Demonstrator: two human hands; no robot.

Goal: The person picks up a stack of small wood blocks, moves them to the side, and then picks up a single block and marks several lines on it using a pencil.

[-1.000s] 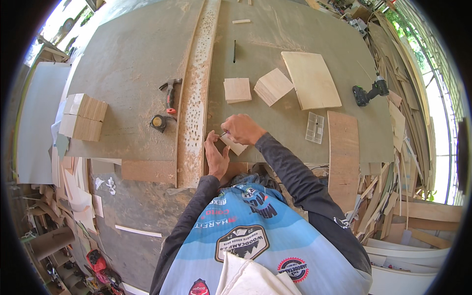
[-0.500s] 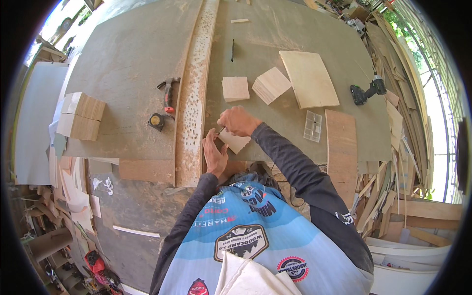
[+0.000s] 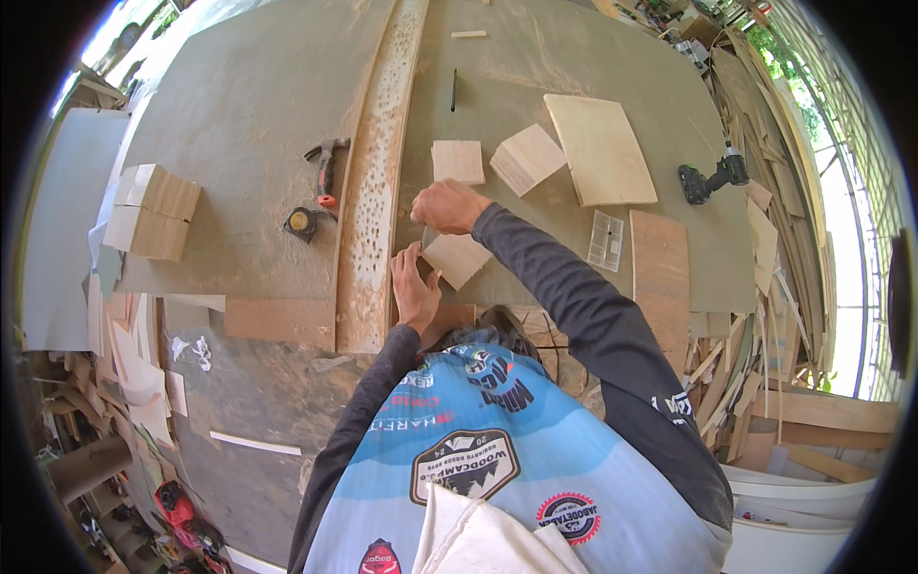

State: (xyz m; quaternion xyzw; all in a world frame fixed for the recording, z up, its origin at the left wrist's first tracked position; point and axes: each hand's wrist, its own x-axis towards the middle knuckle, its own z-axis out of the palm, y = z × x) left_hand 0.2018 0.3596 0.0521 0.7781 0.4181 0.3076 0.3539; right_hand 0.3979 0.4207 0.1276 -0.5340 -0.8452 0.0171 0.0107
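Left hand (image 3: 417,291): fingertips and thumb spread, set against the left corner and lower-left edge of a pale, square plywood piece (image 3: 460,259); whether this grip is firm or only resting, cannot tell. The piece lies on the grey-brown tabletop (image 3: 258,91) near its front edge, turned at an angle, just right of a long, pale wooden strip pitted with holes (image 3: 375,153).

Right hand (image 3: 449,206): raised just above the piece's upper edge, fingers curled inward; whether the grip contains anything, cannot tell.

Beyond the right hand: a pale square wooden block (image 3: 457,162), with a tilted stack of pale square plywood pieces (image 3: 528,160) to its right. Further right: a larger pale rectangular panel (image 3: 601,149), with a clear plastic compartment box (image 3: 605,240) below.

Left of strip: a claw hammer with black-and-red handle (image 3: 327,172), a black-and-yellow tape measure (image 3: 301,224) near it.
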